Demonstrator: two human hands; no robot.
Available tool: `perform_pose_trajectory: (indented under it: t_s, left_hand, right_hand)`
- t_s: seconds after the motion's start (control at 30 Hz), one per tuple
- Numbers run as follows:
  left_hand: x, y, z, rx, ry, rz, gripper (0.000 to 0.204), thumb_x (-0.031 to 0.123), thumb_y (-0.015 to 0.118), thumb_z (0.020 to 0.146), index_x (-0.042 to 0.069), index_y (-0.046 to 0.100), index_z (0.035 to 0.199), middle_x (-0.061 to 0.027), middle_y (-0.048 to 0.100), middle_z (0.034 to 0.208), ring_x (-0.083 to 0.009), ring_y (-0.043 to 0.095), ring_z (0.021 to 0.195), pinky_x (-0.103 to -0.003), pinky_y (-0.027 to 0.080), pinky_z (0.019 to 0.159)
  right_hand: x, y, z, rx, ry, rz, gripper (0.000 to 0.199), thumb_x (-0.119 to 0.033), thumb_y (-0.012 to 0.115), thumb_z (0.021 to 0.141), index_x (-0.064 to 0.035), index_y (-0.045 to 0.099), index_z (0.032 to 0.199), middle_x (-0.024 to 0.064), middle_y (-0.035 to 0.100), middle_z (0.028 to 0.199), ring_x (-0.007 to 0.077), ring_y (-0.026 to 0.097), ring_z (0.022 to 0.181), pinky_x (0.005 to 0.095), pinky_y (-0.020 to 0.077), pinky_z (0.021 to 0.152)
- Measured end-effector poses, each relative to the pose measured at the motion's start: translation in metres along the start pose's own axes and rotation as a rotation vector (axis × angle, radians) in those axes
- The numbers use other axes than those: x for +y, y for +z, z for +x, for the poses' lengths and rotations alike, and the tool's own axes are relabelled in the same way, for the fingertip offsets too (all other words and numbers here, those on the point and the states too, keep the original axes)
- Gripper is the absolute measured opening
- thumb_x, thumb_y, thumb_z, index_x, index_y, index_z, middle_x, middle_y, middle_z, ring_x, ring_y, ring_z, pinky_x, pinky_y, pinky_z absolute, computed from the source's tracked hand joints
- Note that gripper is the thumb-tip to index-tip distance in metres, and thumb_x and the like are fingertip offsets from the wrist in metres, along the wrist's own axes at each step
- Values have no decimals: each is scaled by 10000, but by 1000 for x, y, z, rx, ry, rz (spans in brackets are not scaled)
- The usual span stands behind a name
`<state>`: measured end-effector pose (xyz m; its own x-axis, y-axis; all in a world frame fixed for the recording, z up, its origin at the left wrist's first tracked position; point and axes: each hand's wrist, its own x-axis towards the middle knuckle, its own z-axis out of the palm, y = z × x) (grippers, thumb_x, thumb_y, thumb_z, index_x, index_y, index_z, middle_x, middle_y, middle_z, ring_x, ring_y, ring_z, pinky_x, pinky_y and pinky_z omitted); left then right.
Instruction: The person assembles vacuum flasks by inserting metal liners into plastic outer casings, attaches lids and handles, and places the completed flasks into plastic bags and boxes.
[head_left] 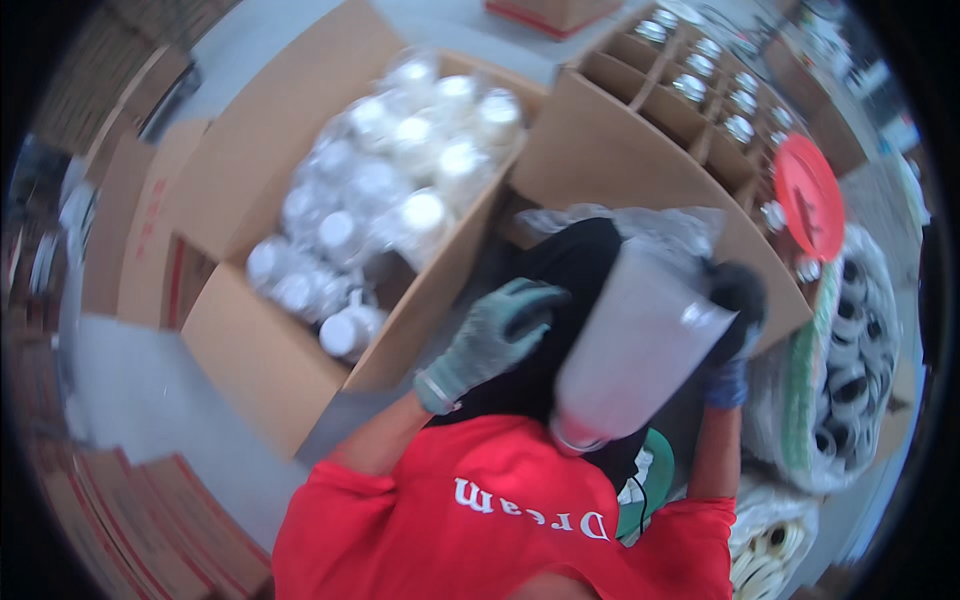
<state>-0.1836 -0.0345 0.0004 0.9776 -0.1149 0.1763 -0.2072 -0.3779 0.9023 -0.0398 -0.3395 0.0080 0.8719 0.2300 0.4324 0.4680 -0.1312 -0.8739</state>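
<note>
A translucent whitish plastic bag (645, 340) slants across my lap. A round, shiny end shows at its lower tip against my red shirt; what is inside is too blurred to tell. My right hand (738, 310), in a dark glove with a blue cuff, grips the bag's upper right edge, its fingers partly hidden behind the plastic. To the left of the bag, my left hand (500, 335), in a grey-green glove with dark fingertips, is raised with bent fingers apart and nothing in them. Beside it stands an open carton (440, 290) with several plastic-wrapped, white-topped bottles (375, 185).
At the far right, a divided carton (640, 150) holds several silver-capped bottles (740, 128). A red round lid (810, 198) rests at its edge. A clear sack of dark rings (850, 370) stands to my right. Flattened cartons (150, 520) lie at lower left.
</note>
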Motion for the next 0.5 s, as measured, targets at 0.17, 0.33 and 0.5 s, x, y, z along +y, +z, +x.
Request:
perform_pose_trajectory:
  t_s: [0.17,0.33,0.5]
  left_hand:
    - [34,13,62,36,412,-3,569,188,735,748,17,574,1266,-150,597,1253,-325,536,1207,-467,321,1098]
    - [20,8,111,45,196,-365,264,178,712,789,14,661,990,-121,667,1049,-241,629,1011,-388,481,928]
    - [-42,-22,117,863,42,-582,218,177,484,992,5,603,1053,-94,642,1012,-204,608,912,-359,511,826]
  right_hand:
    - [-60,25,-10,-267,144,-92,356,-287,511,900,22,672,977,126,674,909,283,643,908,380,499,814]
    - [-26,1,-6,-94,308,113,477,-190,570,909,-30,462,1345,118,556,1263,233,539,1162,336,409,993]
    - [-47,-11,-58,-251,558,489,1193,-573,789,691,-75,113,1538,125,223,1562,266,222,1438,412,181,1166]
